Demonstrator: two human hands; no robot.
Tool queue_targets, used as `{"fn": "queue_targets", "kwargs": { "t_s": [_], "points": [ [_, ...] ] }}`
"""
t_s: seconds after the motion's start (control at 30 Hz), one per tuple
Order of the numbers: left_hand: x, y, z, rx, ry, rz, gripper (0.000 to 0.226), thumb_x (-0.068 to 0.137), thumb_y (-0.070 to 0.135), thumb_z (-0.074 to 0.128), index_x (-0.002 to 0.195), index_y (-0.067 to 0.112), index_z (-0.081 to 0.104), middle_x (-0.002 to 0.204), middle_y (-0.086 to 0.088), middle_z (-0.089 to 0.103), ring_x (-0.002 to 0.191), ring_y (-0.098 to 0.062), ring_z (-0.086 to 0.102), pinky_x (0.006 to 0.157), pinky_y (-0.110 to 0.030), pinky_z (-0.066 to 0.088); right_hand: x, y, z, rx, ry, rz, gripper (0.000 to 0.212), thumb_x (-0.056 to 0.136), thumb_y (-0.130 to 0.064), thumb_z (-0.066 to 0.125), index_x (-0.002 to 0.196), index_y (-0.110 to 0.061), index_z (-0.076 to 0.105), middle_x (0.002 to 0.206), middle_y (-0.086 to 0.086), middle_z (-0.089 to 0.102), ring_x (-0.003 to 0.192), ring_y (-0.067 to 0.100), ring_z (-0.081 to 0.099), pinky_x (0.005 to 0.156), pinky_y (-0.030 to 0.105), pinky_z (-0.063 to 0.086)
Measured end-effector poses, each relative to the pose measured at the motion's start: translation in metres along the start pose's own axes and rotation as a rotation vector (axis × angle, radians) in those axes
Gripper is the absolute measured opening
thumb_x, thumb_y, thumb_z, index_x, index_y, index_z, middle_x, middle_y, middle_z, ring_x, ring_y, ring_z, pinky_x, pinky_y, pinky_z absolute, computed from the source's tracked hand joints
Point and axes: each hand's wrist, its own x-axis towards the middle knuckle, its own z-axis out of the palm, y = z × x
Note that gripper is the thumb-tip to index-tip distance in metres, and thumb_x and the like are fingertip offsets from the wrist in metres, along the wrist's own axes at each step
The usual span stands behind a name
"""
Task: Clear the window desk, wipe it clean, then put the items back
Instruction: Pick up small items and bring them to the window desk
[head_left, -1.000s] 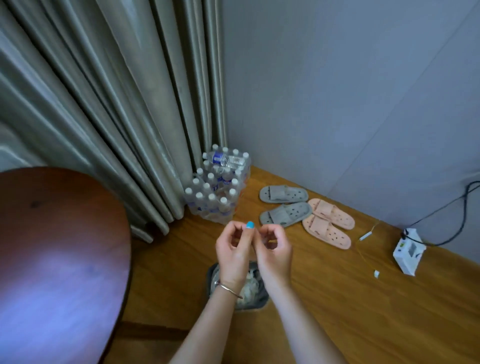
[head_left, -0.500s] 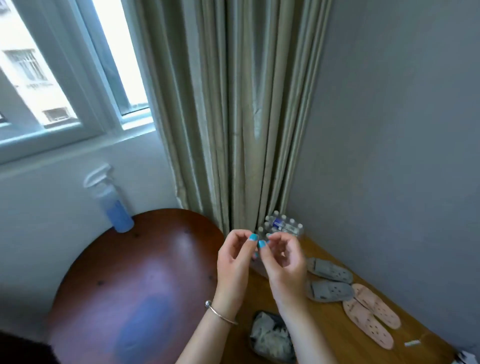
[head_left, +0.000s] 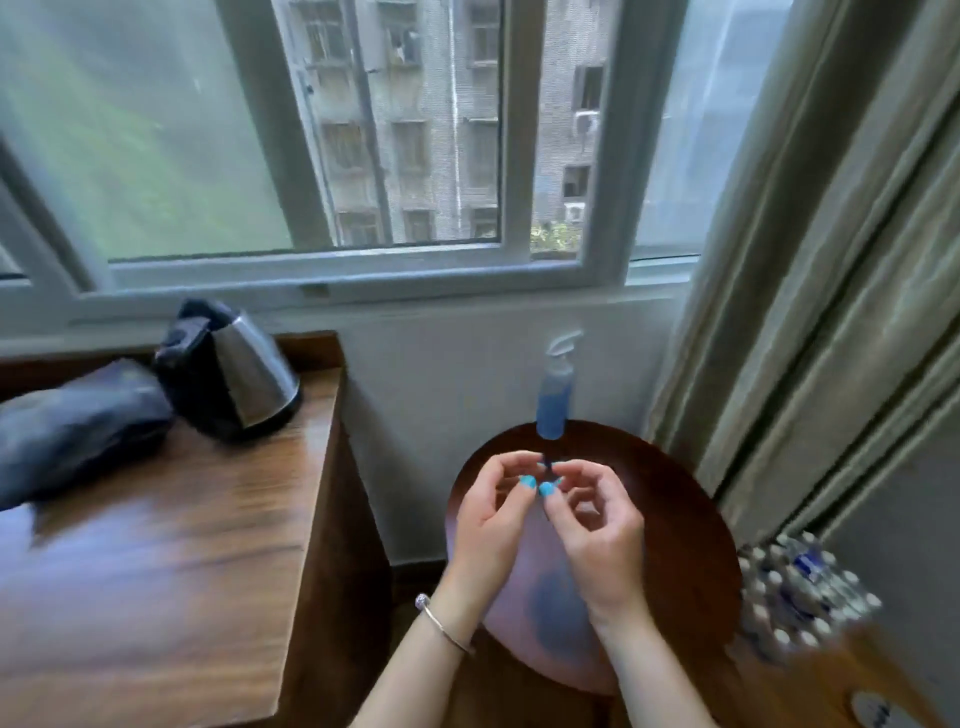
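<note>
Head view: a spray bottle (head_left: 554, 395) stands upright at the far edge of the round surface (head_left: 691, 530), near the wall. It is judged light, stiff and slick — best taken round the neck below the trigger. The left hand (head_left: 493, 525) and right hand (head_left: 592, 525) meet above the surface, fingers curled; whether something small is pinched cannot be told.

Far beyond the hands, a window (head_left: 395, 130) showed a grey building (head_left: 447, 104). To their right hung a pale curtain (head_left: 810, 291), and low on that side stood a pack of water bottles (head_left: 800, 587).
</note>
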Motion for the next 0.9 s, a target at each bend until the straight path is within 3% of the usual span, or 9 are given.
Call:
{"fn": "queue_targets", "kwargs": {
  "t_s": [0.1,0.33,0.43,0.53,0.6,0.67,0.77,0.9],
  "points": [
    [-0.011,0.002,-0.077,0.067,0.099,0.003,0.025,0.095,0.005,0.053,0.108,0.024,0.063,0.105,0.007,0.068,0.104,-0.005,0.063,0.09,-0.018,0.049,-0.017,-0.004,0.069,0.054,-0.131,0.008,0.031,0.082,0.004,0.074,0.092,-0.024,0.068,0.079,-0.01,0.067,0.065,0.004,0.058,0.062,0.014,0.048],
    [-0.066,-0.006,-0.252,0.172,0.404,-0.033,0.03,0.095,0.005,0.052,0.105,0.032,0.063,0.103,0.011,0.067,0.101,0.002,0.06,0.086,-0.012,0.046,-0.076,-0.005,0.217,0.05,-0.508,0.01,0.031,0.082,-0.003,0.077,0.093,-0.03,0.069,0.081,-0.01,0.065,0.063,0.007,0.052,0.058,0.021,0.048],
    [-0.099,-0.018,-0.317,0.209,0.512,-0.109,0.028,0.096,0.013,0.051,0.106,0.037,0.063,0.105,0.019,0.066,0.104,0.004,0.058,0.085,-0.014,0.046,-0.103,-0.005,0.274,-0.095,-0.713,-0.029,0.03,0.082,-0.012,0.079,0.096,-0.034,0.066,0.092,-0.01,0.065,0.074,0.01,0.058,0.066,0.026,0.052],
    [-0.13,-0.027,-0.373,0.263,0.623,-0.174,0.028,0.097,0.019,0.05,0.107,0.043,0.061,0.107,0.03,0.062,0.107,0.009,0.054,0.083,-0.011,0.044,-0.13,-0.006,0.328,-0.222,-0.887,-0.092,0.027,0.081,-0.019,0.08,0.094,-0.037,0.064,0.096,-0.017,0.062,0.086,0.004,0.054,0.074,0.014,0.043],
    [-0.148,-0.029,-0.406,0.261,0.734,-0.171,0.029,0.096,0.017,0.051,0.106,0.042,0.062,0.108,0.027,0.063,0.108,0.009,0.054,0.087,-0.013,0.042,-0.149,-0.008,0.363,-0.304,-1.002,-0.132,0.022,0.082,-0.025,0.078,0.099,-0.034,0.067,0.099,-0.017,0.059,0.094,0.003,0.048,0.079,0.011,0.036],
    [-0.165,-0.03,-0.435,0.254,0.836,-0.166,0.03,0.096,0.014,0.051,0.107,0.039,0.062,0.11,0.021,0.064,0.109,0.007,0.055,0.09,-0.016,0.042,-0.168,-0.009,0.395,-0.387,-1.112,-0.139,0.021,0.084,-0.032,0.076,0.104,-0.033,0.069,0.104,-0.015,0.057,0.104,0.007,0.044,0.087,0.018,0.037],
    [-0.189,-0.031,-0.468,0.241,0.92,-0.183,0.031,0.097,0.016,0.049,0.108,0.042,0.062,0.114,0.019,0.063,0.108,0.009,0.054,0.082,-0.008,0.044,-0.194,-0.011,0.435,-0.495,-1.204,-0.158,0.027,0.085,-0.044,0.072,0.11,-0.038,0.068,0.107,-0.014,0.055,0.109,0.01,0.04,0.094,0.031,0.042],
    [-0.211,-0.034,-0.491,0.284,0.933,-0.238,0.031,0.098,0.022,0.048,0.111,0.046,0.06,0.12,0.022,0.06,0.115,0.005,0.051,0.087,-0.012,0.04,-0.219,-0.005,0.457,-0.587,-1.197,-0.233,0.04,0.083,-0.055,0.069,0.121,-0.041,0.063,0.103,-0.017,0.055,0.101,0.008,0.039,0.087,0.027,0.038]
  ]
}}
